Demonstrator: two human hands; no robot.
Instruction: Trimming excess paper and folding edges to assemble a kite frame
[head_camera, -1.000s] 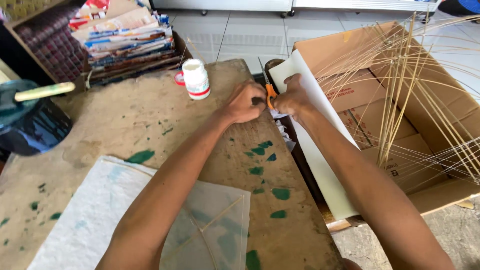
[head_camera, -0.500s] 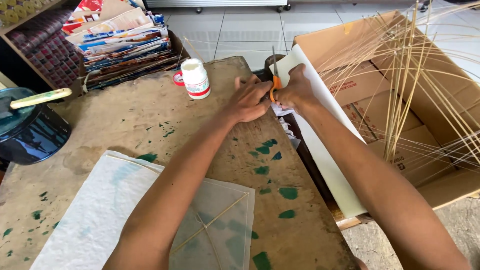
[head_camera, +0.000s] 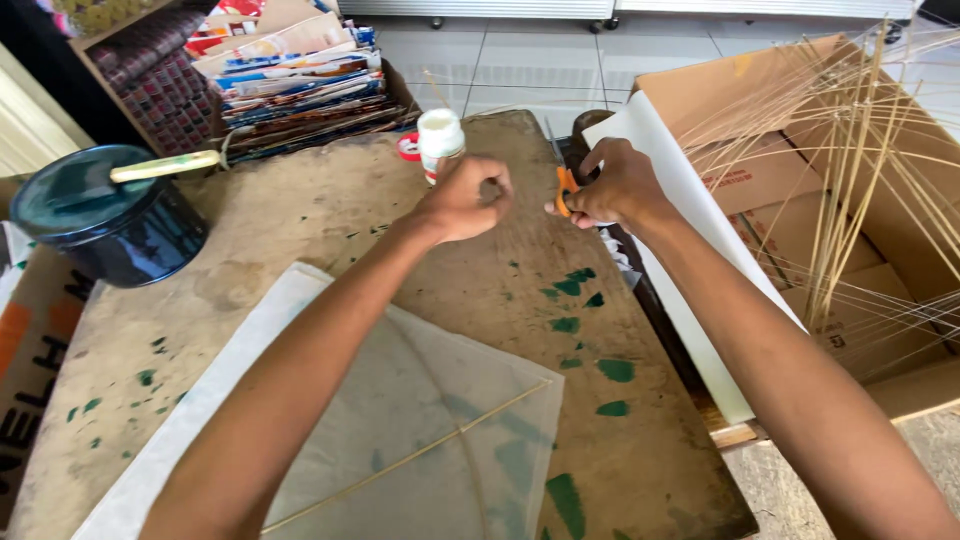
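**Right hand gripping orange scissors, left hand pinched shut beside it**

The right hand (head_camera: 618, 185) is clenched around the orange-handled scissors (head_camera: 566, 190), fingers through the loops; the blades are hidden, so whether they are parted cannot be told. Just to its left, the left hand (head_camera: 462, 198) is curled with thumb and fingertips pinched together; whatever it pinches is too fine to make out. Beyond the left hand stands a white glue bottle (head_camera: 440, 138) with its red cap (head_camera: 408, 147) beside it. Right of the scissors a white sheet (head_camera: 690, 200) leans against a cardboard box (head_camera: 800, 170) full of thin sticks (head_camera: 850, 180). Nearer the person, below both hands, a pale tissue kite (head_camera: 400, 420) with its stick frame lies flat on the worn, green-spotted board (head_camera: 300, 220).

Judging from this, a clean snip would call for keeping the pinched piece taut and the blades square to it, close to the pinch.
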